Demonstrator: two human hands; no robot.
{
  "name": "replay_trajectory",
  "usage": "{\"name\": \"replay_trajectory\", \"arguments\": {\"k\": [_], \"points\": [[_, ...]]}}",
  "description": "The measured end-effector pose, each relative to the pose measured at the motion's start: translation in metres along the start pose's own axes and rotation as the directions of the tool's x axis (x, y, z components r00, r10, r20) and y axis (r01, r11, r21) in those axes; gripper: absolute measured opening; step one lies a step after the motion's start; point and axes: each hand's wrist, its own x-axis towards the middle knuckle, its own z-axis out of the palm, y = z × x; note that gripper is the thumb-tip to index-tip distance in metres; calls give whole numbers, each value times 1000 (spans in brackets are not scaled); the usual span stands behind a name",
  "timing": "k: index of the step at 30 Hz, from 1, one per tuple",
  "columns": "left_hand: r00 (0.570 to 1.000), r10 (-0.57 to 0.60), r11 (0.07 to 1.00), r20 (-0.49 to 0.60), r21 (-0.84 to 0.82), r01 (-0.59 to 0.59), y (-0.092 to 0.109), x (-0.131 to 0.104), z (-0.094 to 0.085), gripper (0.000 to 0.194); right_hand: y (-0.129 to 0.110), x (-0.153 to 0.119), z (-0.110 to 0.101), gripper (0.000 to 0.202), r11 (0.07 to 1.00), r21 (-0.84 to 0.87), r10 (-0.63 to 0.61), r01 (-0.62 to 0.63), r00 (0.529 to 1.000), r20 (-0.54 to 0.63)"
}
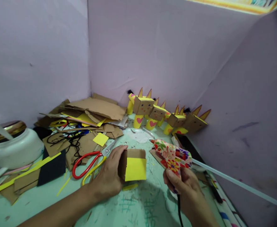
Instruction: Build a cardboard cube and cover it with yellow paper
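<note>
My left hand (113, 171) grips the left side of a small open cardboard box (135, 153) low over the table; its near side is covered in yellow paper (135, 169). In my right hand (183, 184) is a glue gun (171, 156) with a floral pattern, its nozzle pointing up and left, apart from the box. A long translucent glue stick (235, 180) sticks out of its back, and a black cord hangs below the handle. Just left of my left hand lie scissors (87, 164) with red and yellow handles. Fingertips on the box's far side are hidden.
Several cardboard animal figures (143, 105) with horns and yellow bodies stand along the back wall. Cardboard scraps (96, 107) are piled at back left, with black cord (74, 145) and a yellow paper square (100, 139). A white pot (15, 148) stands far left; a black cutter (212, 187) lies at right.
</note>
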Motion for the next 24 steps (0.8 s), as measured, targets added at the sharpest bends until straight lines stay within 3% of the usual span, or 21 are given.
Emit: {"name": "replay_trajectory", "arguments": {"k": [7,13,24], "points": [[993,91,993,-70,80,-86,-2,0,1,84,-3,1,-15,25,994,-107,-5,15,996,93],[985,146,983,-96,127,-134,-6,0,1,78,-12,-1,-14,34,992,-125,-1,21,988,154],[983,152,984,-105,107,-141,-5,2,2,82,-18,-5,-12,30,996,-85,-19,31,991,132]]}}
